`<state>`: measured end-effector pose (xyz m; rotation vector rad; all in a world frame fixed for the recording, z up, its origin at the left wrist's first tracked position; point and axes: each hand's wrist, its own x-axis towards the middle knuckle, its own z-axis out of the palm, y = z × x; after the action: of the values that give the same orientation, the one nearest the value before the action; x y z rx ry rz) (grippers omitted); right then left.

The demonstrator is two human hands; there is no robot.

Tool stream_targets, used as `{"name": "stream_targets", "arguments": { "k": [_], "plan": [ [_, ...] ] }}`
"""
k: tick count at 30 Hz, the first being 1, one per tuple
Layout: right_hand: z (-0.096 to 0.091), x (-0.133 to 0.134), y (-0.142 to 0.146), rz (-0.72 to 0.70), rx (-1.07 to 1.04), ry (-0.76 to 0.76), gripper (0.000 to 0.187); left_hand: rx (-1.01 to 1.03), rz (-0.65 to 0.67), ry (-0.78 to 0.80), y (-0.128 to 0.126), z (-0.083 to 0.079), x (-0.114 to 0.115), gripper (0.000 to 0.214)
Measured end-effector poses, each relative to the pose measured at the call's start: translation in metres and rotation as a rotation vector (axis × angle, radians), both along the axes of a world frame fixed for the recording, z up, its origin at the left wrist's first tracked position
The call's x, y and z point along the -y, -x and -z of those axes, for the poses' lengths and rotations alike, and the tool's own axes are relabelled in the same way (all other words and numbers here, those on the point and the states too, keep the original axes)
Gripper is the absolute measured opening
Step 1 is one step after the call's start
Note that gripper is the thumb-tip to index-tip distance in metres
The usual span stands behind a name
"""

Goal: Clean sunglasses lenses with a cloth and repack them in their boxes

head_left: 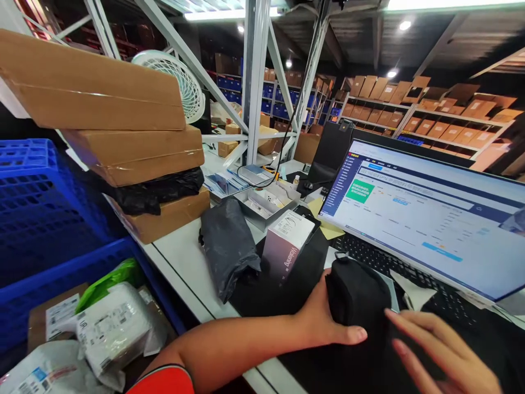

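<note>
Black pouch [363, 293], left hand [322, 322] curled around it.

The left hand [322, 322] grips a black pouch [363, 290] — the right hand [449, 353] open beside it — near a lit monitor [410, 210].

On the surface [184, 249], left to right: cartons [159, 156], bag [227, 246], box [283, 251], keyboard [379, 260] with monitor [418, 219] behind; before the keyboard, pouch [365, 290] in left grip [322, 320]; left of the surface, parcels [115, 325] in crate [94, 253].
</note>
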<state>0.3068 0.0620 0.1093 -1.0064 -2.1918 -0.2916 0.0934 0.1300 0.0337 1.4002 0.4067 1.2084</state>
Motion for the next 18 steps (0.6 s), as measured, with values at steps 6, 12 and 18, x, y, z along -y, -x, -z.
{"name": "stream_targets", "arguments": {
  "k": [6,12,18],
  "plan": [
    [-0.007,-0.004,-0.02,0.109,-0.133,0.118,0.047,-0.331,-0.049,-0.248,0.009,0.001,-0.017,0.113],
    [-0.003,-0.012,-0.022,-0.078,-0.098,0.457,0.048,-0.408,0.112,-0.472,0.002,0.004,-0.017,0.11],
    [-0.003,-0.011,-0.039,0.07,-0.355,0.365,0.049,-0.001,-0.038,0.395,-0.003,-0.002,-0.009,0.082]
  ]
}}
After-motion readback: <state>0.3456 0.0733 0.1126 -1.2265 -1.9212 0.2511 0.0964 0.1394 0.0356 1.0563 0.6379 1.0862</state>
